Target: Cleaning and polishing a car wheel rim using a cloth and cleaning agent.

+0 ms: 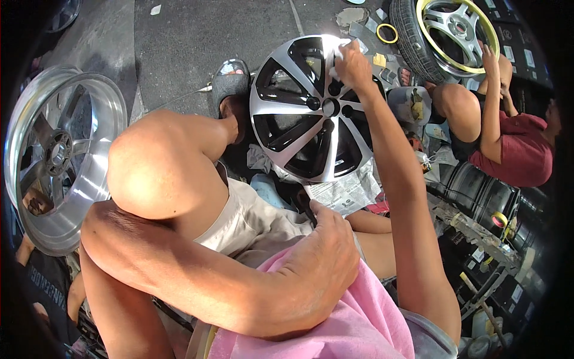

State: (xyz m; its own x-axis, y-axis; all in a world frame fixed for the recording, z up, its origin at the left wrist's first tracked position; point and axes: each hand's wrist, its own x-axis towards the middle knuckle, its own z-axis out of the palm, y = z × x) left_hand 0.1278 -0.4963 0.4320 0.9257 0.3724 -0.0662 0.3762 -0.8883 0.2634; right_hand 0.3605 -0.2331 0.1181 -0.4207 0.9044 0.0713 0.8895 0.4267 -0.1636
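Note:
My right hand [356, 67] grips a crumpled white wipe [337, 56] and presses it to the outer edge of an alloy wheel rim [331, 155]. Polished silver spoke faces and glossy black recesses mark this rim, which lies face up before me. Lower in view, my left hand [325, 256] is bent across my lap, over a pink cloth [358, 323]. Its fingers curl away from the camera, so I cannot tell whether they hold anything. Newspaper [347, 193] shows beneath the rim's near edge.
At left stands a bare silver rim [119, 107]. A person in a red shirt [515, 143] sits at right, touching a rim with a yellow-taped lip [495, 27] beside a tire [410, 49]. A plastic container [399, 105] and a yellow tape roll [387, 33] are nearby.

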